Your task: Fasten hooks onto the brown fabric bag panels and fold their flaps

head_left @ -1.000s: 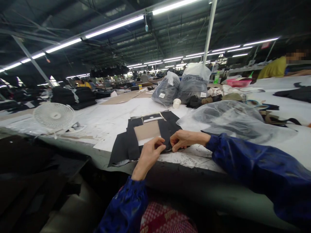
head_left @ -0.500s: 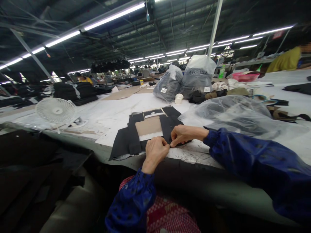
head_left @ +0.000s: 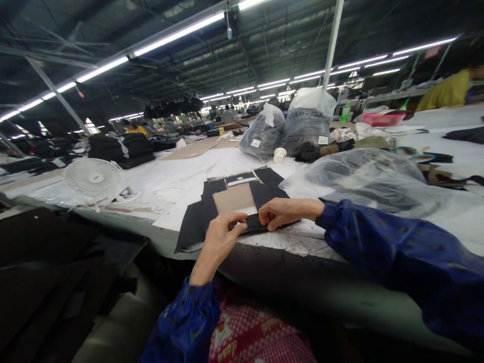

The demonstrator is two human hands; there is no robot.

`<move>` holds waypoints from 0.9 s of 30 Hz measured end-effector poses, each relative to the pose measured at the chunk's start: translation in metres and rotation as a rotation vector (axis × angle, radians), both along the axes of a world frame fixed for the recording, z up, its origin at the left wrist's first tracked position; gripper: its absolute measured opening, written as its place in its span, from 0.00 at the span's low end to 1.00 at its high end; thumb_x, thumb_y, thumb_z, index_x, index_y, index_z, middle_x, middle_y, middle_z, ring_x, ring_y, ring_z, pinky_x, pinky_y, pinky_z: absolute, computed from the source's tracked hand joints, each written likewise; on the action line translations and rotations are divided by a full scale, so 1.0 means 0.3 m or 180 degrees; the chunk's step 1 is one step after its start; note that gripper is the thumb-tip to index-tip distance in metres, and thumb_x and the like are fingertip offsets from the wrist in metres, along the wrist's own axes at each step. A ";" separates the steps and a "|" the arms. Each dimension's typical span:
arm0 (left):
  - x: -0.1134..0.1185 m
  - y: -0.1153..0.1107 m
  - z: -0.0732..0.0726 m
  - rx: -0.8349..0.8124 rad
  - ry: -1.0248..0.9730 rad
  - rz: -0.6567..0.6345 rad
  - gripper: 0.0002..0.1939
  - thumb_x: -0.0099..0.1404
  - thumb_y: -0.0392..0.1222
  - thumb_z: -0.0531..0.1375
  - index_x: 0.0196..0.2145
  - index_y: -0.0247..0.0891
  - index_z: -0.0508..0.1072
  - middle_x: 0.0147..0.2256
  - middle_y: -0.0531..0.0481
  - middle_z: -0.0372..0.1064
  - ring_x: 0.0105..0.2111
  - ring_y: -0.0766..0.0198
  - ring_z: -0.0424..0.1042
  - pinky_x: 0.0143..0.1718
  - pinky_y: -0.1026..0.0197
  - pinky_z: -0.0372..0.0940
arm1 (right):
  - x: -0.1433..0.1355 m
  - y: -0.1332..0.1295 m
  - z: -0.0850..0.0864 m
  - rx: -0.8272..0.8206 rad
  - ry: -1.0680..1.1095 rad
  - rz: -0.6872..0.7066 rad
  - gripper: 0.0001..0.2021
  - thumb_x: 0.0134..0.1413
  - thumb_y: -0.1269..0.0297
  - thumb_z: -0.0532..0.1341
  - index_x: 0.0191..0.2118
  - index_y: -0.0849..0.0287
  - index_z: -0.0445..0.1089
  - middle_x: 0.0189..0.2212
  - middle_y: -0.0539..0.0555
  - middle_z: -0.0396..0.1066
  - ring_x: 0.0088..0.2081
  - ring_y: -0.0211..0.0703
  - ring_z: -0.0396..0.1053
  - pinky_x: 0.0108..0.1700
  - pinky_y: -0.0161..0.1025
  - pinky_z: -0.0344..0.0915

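A black fabric piece [head_left: 196,219] lies flat at the table's front edge. On it sit a beige panel [head_left: 232,198] with a white strip along its near side and, farther up, a narrow frame [head_left: 242,180] with a white bar. My left hand [head_left: 221,239] is over the near edge of the fabric, its thumb and forefinger apart with nothing visible between them. My right hand [head_left: 282,213] has its fingers curled down onto the fabric's near right part, pinching it. Its fingertips are partly hidden.
A white fan [head_left: 94,179] stands to the left. Clear plastic [head_left: 351,174] spreads over the table on the right. Behind are two filled plastic bags [head_left: 308,121], a white cup [head_left: 279,155] and a pink basket [head_left: 382,118]. Dark material [head_left: 49,282] lies below the table's left edge.
My left hand has let go near the right hand and drawn to the left, its fingers parting. My right hand has shifted slightly left, still at the fabric's near edge.
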State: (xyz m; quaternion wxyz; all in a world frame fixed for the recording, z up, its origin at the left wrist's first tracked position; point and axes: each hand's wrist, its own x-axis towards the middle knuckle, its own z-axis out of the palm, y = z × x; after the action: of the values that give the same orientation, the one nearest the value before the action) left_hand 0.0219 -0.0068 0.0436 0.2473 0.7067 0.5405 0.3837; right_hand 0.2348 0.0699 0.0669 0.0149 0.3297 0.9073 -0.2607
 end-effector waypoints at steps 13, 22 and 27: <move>0.059 -0.021 -0.076 0.0018 0.0547 0.0502 0.05 0.59 0.37 0.62 0.27 0.40 0.76 0.32 0.51 0.74 0.38 0.59 0.67 0.41 0.58 0.59 | -0.024 -0.034 0.009 -0.0267 0.0145 -0.0437 0.10 0.46 0.58 0.65 0.30 0.60 0.71 0.23 0.47 0.68 0.23 0.35 0.63 0.25 0.32 0.58; 0.042 -0.034 -0.077 0.0082 0.0567 0.0195 0.07 0.62 0.35 0.59 0.29 0.40 0.77 0.33 0.51 0.73 0.40 0.60 0.67 0.45 0.59 0.60 | -0.126 -0.073 0.059 0.0696 -0.0900 -0.0767 0.15 0.46 0.48 0.65 0.31 0.56 0.75 0.30 0.54 0.74 0.35 0.46 0.70 0.30 0.36 0.55; 0.127 0.006 -0.062 0.0176 0.0807 -0.0045 0.10 0.63 0.34 0.56 0.36 0.38 0.78 0.37 0.47 0.75 0.43 0.57 0.70 0.48 0.57 0.61 | -0.066 -0.049 0.066 0.1223 -0.0898 -0.0679 0.08 0.43 0.62 0.67 0.32 0.59 0.74 0.33 0.56 0.73 0.35 0.46 0.70 0.32 0.36 0.56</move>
State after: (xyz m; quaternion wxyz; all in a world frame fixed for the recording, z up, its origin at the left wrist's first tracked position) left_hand 0.0599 -0.0050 0.0250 0.1601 0.7599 0.5516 0.3044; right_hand 0.2150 0.0553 0.0867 0.0509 0.4534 0.8892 -0.0351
